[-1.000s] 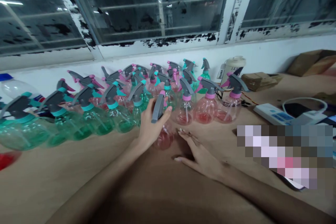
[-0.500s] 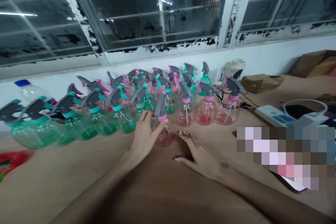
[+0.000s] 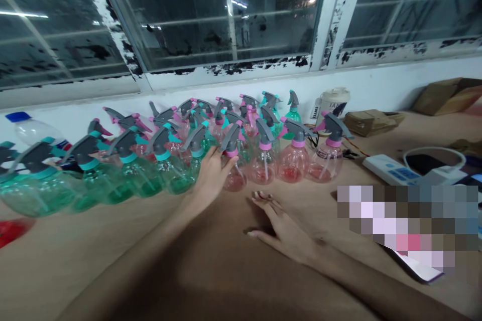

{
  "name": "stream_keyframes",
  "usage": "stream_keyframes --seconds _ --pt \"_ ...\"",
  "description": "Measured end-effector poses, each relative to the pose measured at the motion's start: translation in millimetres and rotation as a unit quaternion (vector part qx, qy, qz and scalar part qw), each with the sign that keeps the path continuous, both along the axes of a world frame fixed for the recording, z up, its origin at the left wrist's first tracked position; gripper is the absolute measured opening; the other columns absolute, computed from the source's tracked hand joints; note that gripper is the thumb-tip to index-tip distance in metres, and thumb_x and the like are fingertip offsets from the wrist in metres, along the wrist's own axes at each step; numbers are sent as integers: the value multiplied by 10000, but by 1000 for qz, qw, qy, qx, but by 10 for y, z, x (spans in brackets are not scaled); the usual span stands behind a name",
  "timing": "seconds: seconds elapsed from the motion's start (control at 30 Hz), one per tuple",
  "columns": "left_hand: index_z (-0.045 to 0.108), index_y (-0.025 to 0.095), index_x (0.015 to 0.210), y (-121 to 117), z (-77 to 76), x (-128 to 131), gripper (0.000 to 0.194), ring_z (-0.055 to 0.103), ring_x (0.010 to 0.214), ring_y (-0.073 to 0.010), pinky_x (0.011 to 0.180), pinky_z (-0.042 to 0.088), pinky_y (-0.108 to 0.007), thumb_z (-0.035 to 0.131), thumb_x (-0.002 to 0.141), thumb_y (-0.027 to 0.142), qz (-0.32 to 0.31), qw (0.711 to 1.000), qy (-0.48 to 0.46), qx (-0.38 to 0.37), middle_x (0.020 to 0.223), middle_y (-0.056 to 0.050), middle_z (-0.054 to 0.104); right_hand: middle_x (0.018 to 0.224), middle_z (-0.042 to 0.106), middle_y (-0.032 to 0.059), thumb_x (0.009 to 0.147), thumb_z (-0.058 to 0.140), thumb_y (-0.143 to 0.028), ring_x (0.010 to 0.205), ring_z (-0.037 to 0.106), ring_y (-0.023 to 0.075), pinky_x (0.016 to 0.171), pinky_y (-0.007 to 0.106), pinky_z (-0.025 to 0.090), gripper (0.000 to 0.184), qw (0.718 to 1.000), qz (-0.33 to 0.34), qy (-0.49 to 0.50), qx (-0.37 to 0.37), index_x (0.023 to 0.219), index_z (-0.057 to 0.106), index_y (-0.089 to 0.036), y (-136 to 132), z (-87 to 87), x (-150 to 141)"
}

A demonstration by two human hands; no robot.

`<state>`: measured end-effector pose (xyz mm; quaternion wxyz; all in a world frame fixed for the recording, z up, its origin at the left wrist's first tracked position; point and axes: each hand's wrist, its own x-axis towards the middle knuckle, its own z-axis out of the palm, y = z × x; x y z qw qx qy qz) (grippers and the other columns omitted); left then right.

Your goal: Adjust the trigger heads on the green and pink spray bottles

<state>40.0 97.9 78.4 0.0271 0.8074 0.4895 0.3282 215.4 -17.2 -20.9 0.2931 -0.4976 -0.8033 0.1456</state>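
Note:
My left hand [image 3: 211, 174] is wrapped round the neck and side of a pink spray bottle [image 3: 236, 181] with a grey trigger head and pink collar. That bottle stands upright in the front row, between a green spray bottle [image 3: 196, 163] on its left and another pink spray bottle [image 3: 262, 169] on its right. Apart from the bottles, my right hand [image 3: 283, 228] rests low over the tabletop, fingers stretched out and thumb spread, holding nothing. Further pink and green spray bottles stand in rows to both sides and behind.
Along the wall are a clear plastic bottle with a blue cap [image 3: 33, 130], a white coffee cup [image 3: 333, 103] and cardboard boxes [image 3: 372, 123]. A white power strip [image 3: 393, 170] with a cable lies right, near a pixelated patch. Something red [image 3: 15, 230] lies at the left edge.
My left hand has moved the pink spray bottle away from me, back into line with the front row, its grip shifting from the head down to the neck. My right hand has hardly moved.

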Motion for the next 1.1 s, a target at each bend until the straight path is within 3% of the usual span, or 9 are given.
stream_keyframes --seconds 0.1,0.17,0.3,0.43,0.63,0.77,0.87,1.0,1.1 --pt "633 117 954 46 19 -4 205 610 915 -238 834 507 -375 559 885 296 2 1000 9 -8 1004 -107 594 1359 516 128 897 460 -507 1229 497 288 1008 500 413 549 999 -14 35 -36 1340 418 -186 -21 158 42" --pt "636 120 949 67 33 -2 205 615 904 -237 825 513 -375 554 888 297 2 1000 16 -14 998 -109 597 1196 640 111 898 439 -527 1019 639 294 863 500 504 497 995 -56 54 -56 1282 478 -213 -12 284 98" --pt "642 124 937 96 56 20 204 606 962 -254 869 499 -385 550 889 299 1 999 25 -23 987 -114 611 992 699 88 871 469 -535 759 679 254 700 430 536 414 981 -159 109 -7 1114 576 -216 99 473 256" --pt "606 114 1061 19 40 3 297 559 1099 -292 916 474 -412 537 888 345 16 999 21 -33 1117 -149 598 1070 661 117 847 516 -487 916 648 275 795 430 498 434 963 -218 136 82 1154 545 -181 267 546 370" --pt "247 135 1437 -480 -51 -159 683 457 1255 -292 1012 395 -428 506 880 433 20 995 -10 -94 1435 -165 391 908 708 143 817 513 -549 794 664 313 703 444 503 673 964 -256 70 23 1326 442 -115 515 634 331" --pt "307 172 1422 -827 -30 -207 629 538 1176 -287 959 437 -415 509 872 399 23 988 26 -152 1324 -125 538 797 712 143 804 521 -546 800 662 369 689 484 490 728 960 -279 34 12 1370 408 -101 659 677 248" --pt "401 216 1372 -951 12 -176 519 658 957 -247 819 501 -359 501 880 346 22 979 78 -188 1140 -75 665 912 711 164 803 525 -532 842 662 373 705 482 491 720 959 -283 26 16 1374 399 -111 735 677 211" --pt "462 253 1340 -883 0 -69 461 671 679 -204 629 485 -297 506 887 331 11 968 173 -181 800 -7 722 1060 680 184 817 503 -526 909 650 372 718 483 497 678 960 -278 18 28 1356 421 -123 790 669 186" --pt "452 262 1353 -744 -47 22 491 654 648 -209 593 458 -293 531 879 363 0 965 213 -156 743 -6 715 1084 672 173 831 479 -527 939 641 367 702 479 504 615 961 -273 11 41 1322 466 -156 802 668 162"
